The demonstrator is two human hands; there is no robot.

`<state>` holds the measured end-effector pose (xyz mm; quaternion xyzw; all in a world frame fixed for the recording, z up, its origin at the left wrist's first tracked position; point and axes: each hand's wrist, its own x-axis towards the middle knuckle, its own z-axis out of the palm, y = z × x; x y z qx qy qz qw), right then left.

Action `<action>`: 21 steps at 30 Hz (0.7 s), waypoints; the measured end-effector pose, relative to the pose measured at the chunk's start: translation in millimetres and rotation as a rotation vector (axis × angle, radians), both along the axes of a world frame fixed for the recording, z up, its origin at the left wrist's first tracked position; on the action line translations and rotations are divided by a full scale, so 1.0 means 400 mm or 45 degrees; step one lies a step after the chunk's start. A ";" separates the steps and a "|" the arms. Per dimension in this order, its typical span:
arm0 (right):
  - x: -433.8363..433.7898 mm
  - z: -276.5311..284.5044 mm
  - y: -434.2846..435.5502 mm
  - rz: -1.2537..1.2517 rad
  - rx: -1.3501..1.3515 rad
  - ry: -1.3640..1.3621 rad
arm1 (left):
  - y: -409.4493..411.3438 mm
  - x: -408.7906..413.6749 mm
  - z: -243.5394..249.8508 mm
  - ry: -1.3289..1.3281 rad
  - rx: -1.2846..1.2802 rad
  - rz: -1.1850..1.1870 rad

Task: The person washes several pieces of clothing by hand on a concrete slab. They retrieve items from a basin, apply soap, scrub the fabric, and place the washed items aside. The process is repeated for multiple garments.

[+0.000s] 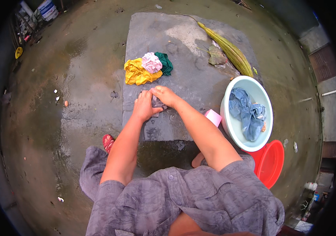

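Observation:
Both my hands are close together on a small bunched greyish cloth (pixel 158 103) near the front of a grey stone slab (pixel 185 79). My left hand (pixel 143 105) lies over its left side, thumb pointing right across it. From the right, my right hand (pixel 164 95) grips the cloth's far end with curled fingers, partly hiding it. Just beyond my hands sit a crumpled yellow cloth (pixel 138 73), a pale pink cloth (pixel 151 62) and a dark green cloth (pixel 164 63), touching one another.
A pale blue basin (pixel 228 118) holding wet blue denim (pixel 249 113) stands at the slab's right, above a red basin (pixel 271 165). Beside it is a pink block-shaped object (pixel 213 118). A long ridged green gourd (pixel 230 48) and a dry leaf (pixel 217 55) lie farther back.

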<state>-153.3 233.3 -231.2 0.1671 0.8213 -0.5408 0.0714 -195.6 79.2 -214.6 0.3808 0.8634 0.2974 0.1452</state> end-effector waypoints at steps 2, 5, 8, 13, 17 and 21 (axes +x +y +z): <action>0.069 0.026 0.005 0.251 0.252 0.185 | -0.064 0.040 -0.039 0.070 0.059 0.017; 0.133 0.054 -0.003 0.414 0.567 0.220 | -0.133 0.082 -0.034 0.172 0.058 0.016; 0.146 0.074 -0.013 0.238 0.678 0.279 | -0.152 0.080 -0.047 0.124 -0.066 -0.006; 0.108 0.190 0.012 -0.146 -0.401 0.353 | -0.146 0.115 0.004 0.064 0.242 0.052; 0.133 0.326 0.023 0.120 -0.750 0.365 | -0.107 0.164 0.026 -0.151 0.523 0.189; 0.176 0.402 0.034 0.282 -0.799 0.413 | -0.070 0.146 0.009 -0.290 0.766 0.368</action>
